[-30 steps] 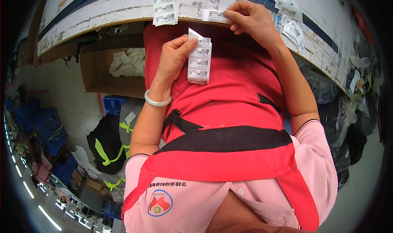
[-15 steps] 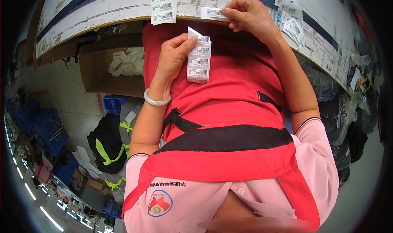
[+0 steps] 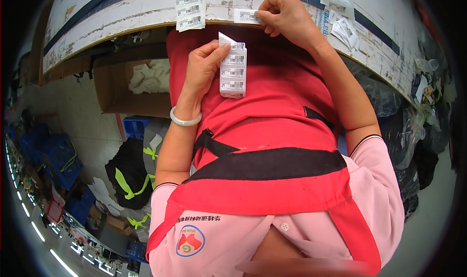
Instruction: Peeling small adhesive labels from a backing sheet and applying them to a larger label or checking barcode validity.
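My left hand (image 3: 203,69) holds a white strip of barcode stickers (image 3: 233,68) upright in front of my red apron, thumb and fingers pinching its left edge. My right hand (image 3: 287,15) rests at the table's front edge, fingertips pinching a single white barcode sticker (image 3: 245,16) that lies flat on the worn white tabletop (image 3: 121,14). A pale bangle sits on my left wrist (image 3: 185,119).
More sticker strips (image 3: 189,7) hang over the table edge left of the single sticker. Loose stickers and papers (image 3: 340,19) lie at the right. Under the table stands an open cardboard box (image 3: 131,85) with white pieces; blue crates (image 3: 53,155) and black bags (image 3: 129,172) sit on the floor.
My right hand has pressed the single sticker a little further left along the table edge. The left hand keeps the strip in about the same place.
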The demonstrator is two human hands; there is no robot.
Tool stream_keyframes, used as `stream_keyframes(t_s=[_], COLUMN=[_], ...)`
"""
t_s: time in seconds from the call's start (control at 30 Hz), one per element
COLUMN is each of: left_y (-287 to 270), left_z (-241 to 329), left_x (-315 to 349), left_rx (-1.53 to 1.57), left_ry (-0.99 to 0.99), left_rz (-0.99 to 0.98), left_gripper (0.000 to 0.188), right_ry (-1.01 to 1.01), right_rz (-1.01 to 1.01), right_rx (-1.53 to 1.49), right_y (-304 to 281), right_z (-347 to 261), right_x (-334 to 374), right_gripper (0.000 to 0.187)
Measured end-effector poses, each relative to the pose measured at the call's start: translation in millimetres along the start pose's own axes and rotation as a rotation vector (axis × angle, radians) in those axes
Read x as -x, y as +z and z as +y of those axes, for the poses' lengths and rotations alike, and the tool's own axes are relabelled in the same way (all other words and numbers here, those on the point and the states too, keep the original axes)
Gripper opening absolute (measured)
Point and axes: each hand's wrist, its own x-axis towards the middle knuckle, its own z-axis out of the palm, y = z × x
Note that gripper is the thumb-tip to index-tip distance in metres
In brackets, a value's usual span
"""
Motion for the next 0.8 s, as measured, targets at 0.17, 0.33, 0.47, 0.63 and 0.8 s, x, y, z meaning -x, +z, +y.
stream_keyframes(t_s=[0.17, 0.33, 0.47, 0.63, 0.8], left_y=[9, 10, 16, 25, 35], left_z=[6, 11, 14, 16, 18], left_x=[3, 12, 10, 8, 11], left_rx=[-0.003, -0.006, 0.031, -0.063, -0.152], left_ry=[0.021, 0.093, 0.071, 0.077, 0.138], left_rz=[-0.006, 0.048, 0.001, -0.02, -0.074], left_gripper=[0.016, 0.015, 0.014, 0.012, 0.012], right_ry=[-0.091, -0.046, 0.115, 0.297, 0.087], right_rz=[0.03, 0.233, 0.511, 0.615, 0.651], right_rx=[-0.151, -0.206, 0.002, 0.206, 0.471], right_y=[-18, -80, -126, -126, -101], right_z=[8, 31, 95, 112, 75], right_x=[22, 71, 90, 85, 90], right_gripper=[0.018, 0.014, 0.016, 0.032, 0.035])
